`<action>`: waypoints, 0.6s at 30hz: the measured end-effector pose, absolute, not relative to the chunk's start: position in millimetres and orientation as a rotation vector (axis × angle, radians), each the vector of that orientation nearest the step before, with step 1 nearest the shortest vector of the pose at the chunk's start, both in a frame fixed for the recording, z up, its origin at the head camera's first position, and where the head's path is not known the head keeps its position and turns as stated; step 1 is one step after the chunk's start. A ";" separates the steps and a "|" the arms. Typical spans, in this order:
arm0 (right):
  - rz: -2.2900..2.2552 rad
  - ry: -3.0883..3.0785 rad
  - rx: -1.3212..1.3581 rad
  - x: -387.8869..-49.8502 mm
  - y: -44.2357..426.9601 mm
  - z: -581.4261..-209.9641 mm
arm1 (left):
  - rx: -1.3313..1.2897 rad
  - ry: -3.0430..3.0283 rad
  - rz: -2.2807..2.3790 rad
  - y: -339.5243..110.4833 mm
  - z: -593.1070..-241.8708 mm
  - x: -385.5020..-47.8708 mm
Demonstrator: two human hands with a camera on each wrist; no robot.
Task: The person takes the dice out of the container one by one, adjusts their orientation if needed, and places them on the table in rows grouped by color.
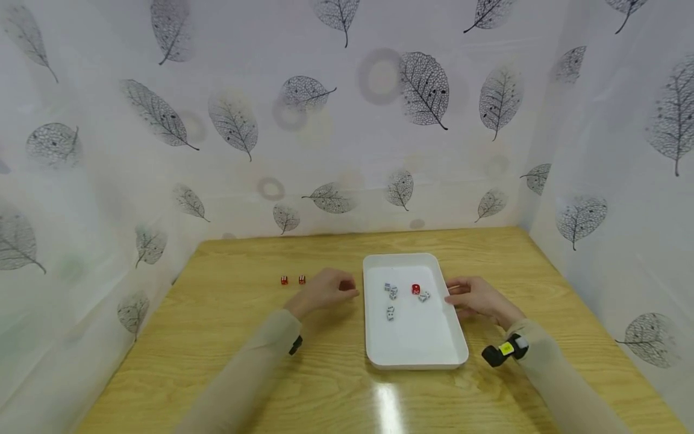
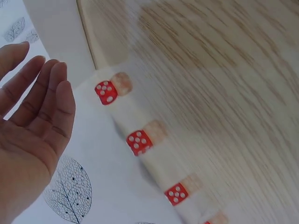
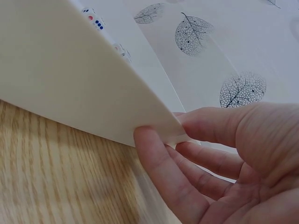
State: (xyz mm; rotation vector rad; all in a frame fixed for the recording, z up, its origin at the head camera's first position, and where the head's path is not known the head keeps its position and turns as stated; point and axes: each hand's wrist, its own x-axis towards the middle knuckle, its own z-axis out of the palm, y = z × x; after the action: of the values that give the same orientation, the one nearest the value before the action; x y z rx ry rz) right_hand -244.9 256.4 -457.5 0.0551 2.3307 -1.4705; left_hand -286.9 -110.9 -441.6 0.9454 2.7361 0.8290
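Note:
A white tray lies on the table and holds several white dice and a red die. My right hand grips the tray's right rim. In the right wrist view the thumb is at the rim, and fingertips touch the outer wall. Just left of the tray hovers my left hand, its fingers loosely bent and its palm bare in the left wrist view. Left of that hand, red dice sit on the table. The left wrist view has several red dice in a spaced row.
The wood-grain table extends around the tray on all sides. A pale curtain printed with dark leaves hangs behind the table and along both sides. Wrist cameras are strapped on both arms, the right one beside the tray.

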 end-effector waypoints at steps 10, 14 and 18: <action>-1.491 2.322 0.045 -244.7 256.6 -454.3 | 0.995 2.776 0.832 -79.3 -434.7 -283.3; -1.504 2.309 0.040 -244.2 256.7 -454.8 | 1.007 2.800 0.789 -64.8 -433.5 -283.6; -1.522 2.290 0.035 -242.5 256.0 -454.7 | 0.956 2.782 0.772 -51.3 -434.7 -283.5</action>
State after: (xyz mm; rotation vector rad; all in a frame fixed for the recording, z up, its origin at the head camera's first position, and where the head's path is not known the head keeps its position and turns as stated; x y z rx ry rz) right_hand -242.5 256.0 -454.7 0.0352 2.2898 -1.5222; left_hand -283.5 -51.3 -434.7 0.9561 2.7818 0.7723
